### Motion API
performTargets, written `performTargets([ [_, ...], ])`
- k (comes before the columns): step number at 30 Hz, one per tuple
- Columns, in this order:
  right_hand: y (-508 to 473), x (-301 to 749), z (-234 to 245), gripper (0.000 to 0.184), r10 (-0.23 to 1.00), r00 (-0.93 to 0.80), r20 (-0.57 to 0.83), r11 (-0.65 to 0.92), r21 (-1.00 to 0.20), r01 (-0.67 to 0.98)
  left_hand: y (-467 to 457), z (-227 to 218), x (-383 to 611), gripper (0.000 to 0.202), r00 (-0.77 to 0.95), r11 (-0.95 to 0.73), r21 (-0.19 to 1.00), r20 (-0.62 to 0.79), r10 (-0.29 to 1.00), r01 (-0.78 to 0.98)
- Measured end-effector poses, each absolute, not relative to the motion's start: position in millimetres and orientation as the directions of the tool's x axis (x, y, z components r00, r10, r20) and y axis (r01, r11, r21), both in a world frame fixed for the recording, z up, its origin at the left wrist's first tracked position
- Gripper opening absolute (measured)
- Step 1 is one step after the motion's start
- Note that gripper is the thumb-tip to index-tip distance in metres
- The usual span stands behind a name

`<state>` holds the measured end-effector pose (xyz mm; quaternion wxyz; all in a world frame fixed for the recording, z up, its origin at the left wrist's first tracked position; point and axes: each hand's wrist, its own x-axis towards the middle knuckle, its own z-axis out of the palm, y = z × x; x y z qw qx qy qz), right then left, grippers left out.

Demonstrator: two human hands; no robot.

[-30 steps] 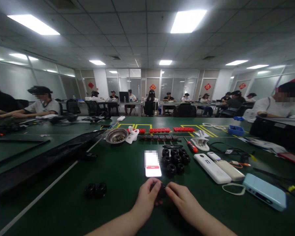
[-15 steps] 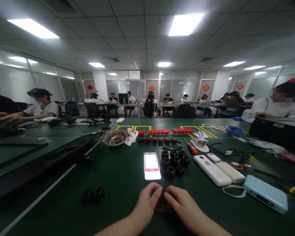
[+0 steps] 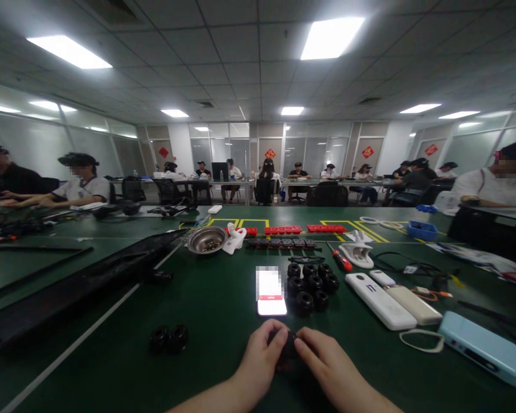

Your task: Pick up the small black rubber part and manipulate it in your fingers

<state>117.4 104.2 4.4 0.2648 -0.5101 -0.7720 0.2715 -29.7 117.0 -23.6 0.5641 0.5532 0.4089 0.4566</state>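
Between my two hands, close to the front of the green table (image 3: 215, 367), is a small dark part (image 3: 288, 346), mostly covered by fingers. My left hand (image 3: 264, 353) grips it from the left with thumb and bent fingers. From the other side, my right hand (image 3: 320, 353) presses its thumb and fingertips against it. Something faintly reddish shows just below; its kind is unclear. Beyond my hands lies a lit phone (image 3: 272, 308). A cluster of glossy black wheel-like rings (image 3: 313, 282) stands to its right, and a pair of similar rings (image 3: 168, 338) sits at left.
Farther back are a metal bowl (image 3: 198, 243) with small pieces, red trays (image 3: 282, 230), a black strip of square parts (image 3: 284, 244) and a red screwdriver (image 3: 343, 261). Power banks (image 3: 484, 347) lie right; a long black panel (image 3: 81, 287) lies left. People sit around.
The view has turned slightly left, so the table things appear farther right. More of the dark part shows between my fingers. Both hands stay closed around it.
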Motion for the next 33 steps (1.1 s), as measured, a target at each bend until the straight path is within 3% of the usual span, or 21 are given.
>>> performTargets([
  [4, 105, 118, 6, 0.012, 0.925, -0.352, 0.144, 0.347, -0.697, 0.627, 119, -25, -30, 0.032, 0.269, -0.022, 0.998, 0.039, 0.962, -0.064],
  [9, 101, 118, 9, 0.034, 0.92, -0.341, 0.193, 0.367, -0.728, 0.579, 118, -27, -30, 0.031, 0.236, -0.037, 0.997, 0.053, 0.97, -0.071],
  [13, 102, 117, 5, 0.021, 0.941, -0.308, 0.138, 0.308, -0.727, 0.614, 116, -29, -29, 0.03, 0.227, -0.06, 0.995, 0.075, 0.971, -0.074],
  [16, 103, 117, 4, 0.025, 0.939, -0.314, 0.143, 0.321, -0.695, 0.643, 116, -30, -29, 0.031, 0.253, -0.033, 0.998, 0.046, 0.966, -0.054],
  [19, 103, 118, 7, 0.012, 0.925, -0.338, 0.172, 0.356, -0.703, 0.616, 118, -30, -29, 0.035, 0.262, -0.017, 0.999, 0.028, 0.965, -0.043],
  [25, 97, 117, 12, 0.034, 0.911, -0.367, 0.187, 0.377, -0.74, 0.557, 118, -32, -30, 0.031, 0.224, -0.046, 0.997, 0.058, 0.973, -0.058],
  [28, 99, 116, 7, 0.02, 0.931, -0.324, 0.171, 0.34, -0.732, 0.591, 118, -34, -30, 0.029, 0.218, -0.075, 0.993, 0.093, 0.971, -0.089],
  [33, 103, 117, 3, 0.02, 0.937, -0.311, 0.156, 0.33, -0.679, 0.655, 119, -32, -30, 0.033, 0.245, -0.023, 0.998, 0.038, 0.969, -0.064],
])
